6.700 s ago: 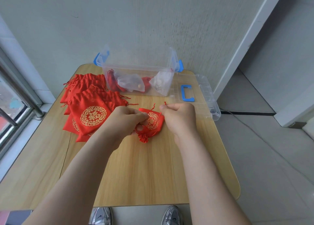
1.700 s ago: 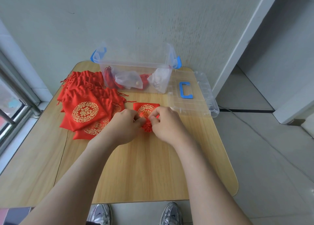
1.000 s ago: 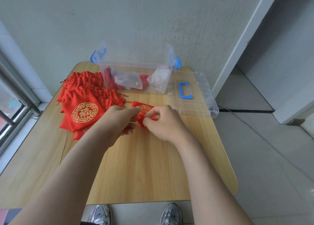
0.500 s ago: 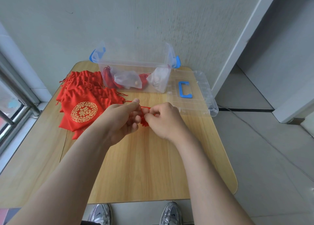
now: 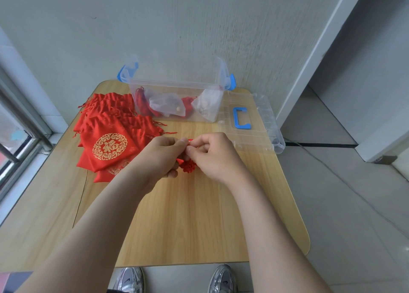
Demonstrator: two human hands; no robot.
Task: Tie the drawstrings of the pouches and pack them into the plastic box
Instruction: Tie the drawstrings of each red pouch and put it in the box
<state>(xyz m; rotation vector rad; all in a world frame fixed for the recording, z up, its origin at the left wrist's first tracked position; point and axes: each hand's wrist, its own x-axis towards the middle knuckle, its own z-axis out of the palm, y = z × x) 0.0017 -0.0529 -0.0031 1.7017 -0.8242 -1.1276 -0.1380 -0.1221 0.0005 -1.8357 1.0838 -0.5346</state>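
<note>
I log the wooden table first. The plastic box stands open at its far edge and is my reference. The clear lid lies flat just beside the box, to its right. The pile of red pouches lies flat at the box's left front. A few red pouches and clear bags already sit inside the box.

Directly in front of the box, the left hand and right hand meet, touching. Each has thumb and forefinger curled and pinching the drawstring. The pouch in hand bunches beneath them, mostly hidden.

Judgement: tying is the step in hand, and I cannot confirm the knot. The next move calls for drawing the cord ends apart to seat it, then carrying the pouch forward into the box.
</note>
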